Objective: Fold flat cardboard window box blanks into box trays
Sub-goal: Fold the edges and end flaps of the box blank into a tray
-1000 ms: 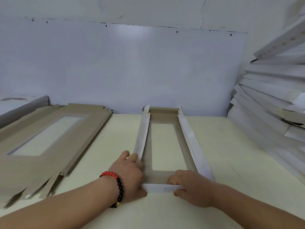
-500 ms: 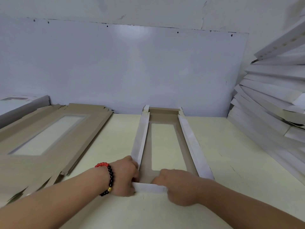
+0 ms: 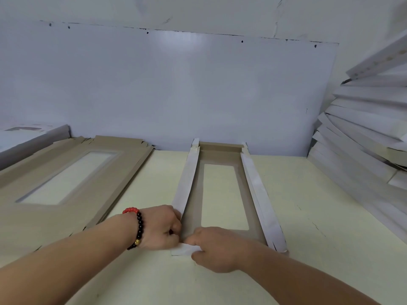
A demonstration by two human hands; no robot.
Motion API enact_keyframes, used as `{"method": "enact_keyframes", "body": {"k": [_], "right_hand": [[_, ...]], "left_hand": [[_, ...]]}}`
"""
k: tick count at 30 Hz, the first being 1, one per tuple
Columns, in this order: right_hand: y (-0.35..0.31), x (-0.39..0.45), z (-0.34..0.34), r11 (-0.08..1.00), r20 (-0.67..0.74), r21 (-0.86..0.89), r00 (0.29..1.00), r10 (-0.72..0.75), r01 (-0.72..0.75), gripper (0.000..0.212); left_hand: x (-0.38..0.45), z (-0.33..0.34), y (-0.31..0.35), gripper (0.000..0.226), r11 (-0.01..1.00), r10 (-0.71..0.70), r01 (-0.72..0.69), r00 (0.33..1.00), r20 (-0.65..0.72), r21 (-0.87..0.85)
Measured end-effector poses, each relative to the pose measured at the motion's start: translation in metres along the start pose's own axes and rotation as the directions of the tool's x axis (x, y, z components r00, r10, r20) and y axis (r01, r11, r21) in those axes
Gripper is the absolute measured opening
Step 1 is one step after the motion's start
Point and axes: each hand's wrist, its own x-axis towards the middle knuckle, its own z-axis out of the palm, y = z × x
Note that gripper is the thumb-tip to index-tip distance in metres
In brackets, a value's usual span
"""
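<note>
Left hand (image 3: 161, 227): fingers curled, gripping the near-left corner of the box tray (image 3: 224, 194) where the left side wall meets the near end flap (image 3: 184, 249). A beaded bracelet (image 3: 137, 230), red and black with one gold bead, sits on that wrist.

Right hand (image 3: 217, 247): fingers curled over the near end flap, pinching it just beside the left hand; the two hands nearly touch.

Box tray: partly folded, lying lengthwise on the pale table (image 3: 308, 216), centre of view. Brown inside, white outside. Both long side walls raised and leaning, far end wall upright, rectangular window cut in the floor. Near end flap white, low against the table.

Stack of flat blanks (image 3: 66, 183): brown, windowed, on the table left of the tray, well apart from it.

Stack of white folded trays (image 3: 363, 139): piled at the right edge, slanting.

White board (image 3: 176, 95): upright behind the table, along the wall.
</note>
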Motion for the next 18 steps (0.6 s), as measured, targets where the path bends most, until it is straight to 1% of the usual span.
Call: {"method": "enact_keyframes", "body": {"k": [3,5,7,12,16,18], "right_hand": [[0.0,-0.001,0.0,0.998,0.021,-0.059,1.0,0.006,-0.004,0.042],[0.0,-0.001,0.001,0.997,0.019,-0.071,1.0,0.0,0.001,0.046],[0.0,-0.001,0.002,0.997,0.009,-0.073,1.0,0.001,0.0,0.048],[0.001,-0.001,0.005,0.994,-0.02,-0.11,1.0,0.006,-0.008,0.046],[0.0,-0.002,0.009,0.993,-0.058,-0.114,0.998,0.002,-0.009,0.034],[0.0,-0.001,0.01,0.994,-0.075,-0.108,0.997,0.0,-0.008,0.036]], "left_hand": [[-0.001,0.0,-0.006,0.028,0.987,-0.026,0.024,1.0,-0.015,-0.16],[-0.001,0.003,-0.008,0.025,0.98,-0.032,0.026,0.999,-0.024,-0.197],[0.001,0.007,-0.01,0.025,0.981,-0.024,0.019,0.999,-0.024,-0.193],[0.007,0.015,-0.013,0.009,0.99,-0.013,0.01,1.0,-0.016,-0.14],[0.01,0.019,-0.016,0.019,0.993,0.001,0.003,1.0,0.029,-0.12],[0.01,0.018,-0.015,0.022,0.995,0.006,-0.002,0.999,0.04,-0.1]]}}
